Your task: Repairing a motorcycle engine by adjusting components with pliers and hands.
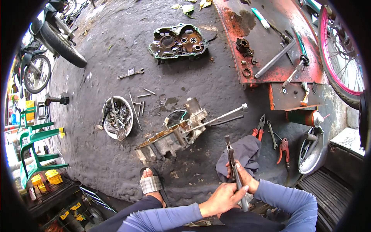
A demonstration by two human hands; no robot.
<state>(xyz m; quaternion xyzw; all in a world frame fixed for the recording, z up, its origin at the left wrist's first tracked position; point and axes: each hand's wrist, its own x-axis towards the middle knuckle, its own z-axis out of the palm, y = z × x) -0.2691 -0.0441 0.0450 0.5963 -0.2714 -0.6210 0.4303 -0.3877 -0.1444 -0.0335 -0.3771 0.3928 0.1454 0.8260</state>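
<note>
In front of my lap, a long dark metal tool [232,156] points away from me, tilted slightly left; its exact kind is hard to make out. My left hand [222,199] closes around its lower part. Just above, my right hand [245,179] grips the same tool, fingers wrapped around it. A grey cloth [244,152] lies on the ground behind the tool. Farther left rests an open engine casing [170,141] with a cylinder-like end and a long metal rod [228,115] lying across it. Neither hand touches the casing.
A white bowl [130,129] of metal parts stands left, near loose pins and a wrench [130,73]. Another casing half [178,41] lies at the back. Red-handled pliers [259,127], a spray can [303,117] and a red metal platform [235,50] are right. My sandalled foot [151,183] is near the casing.
</note>
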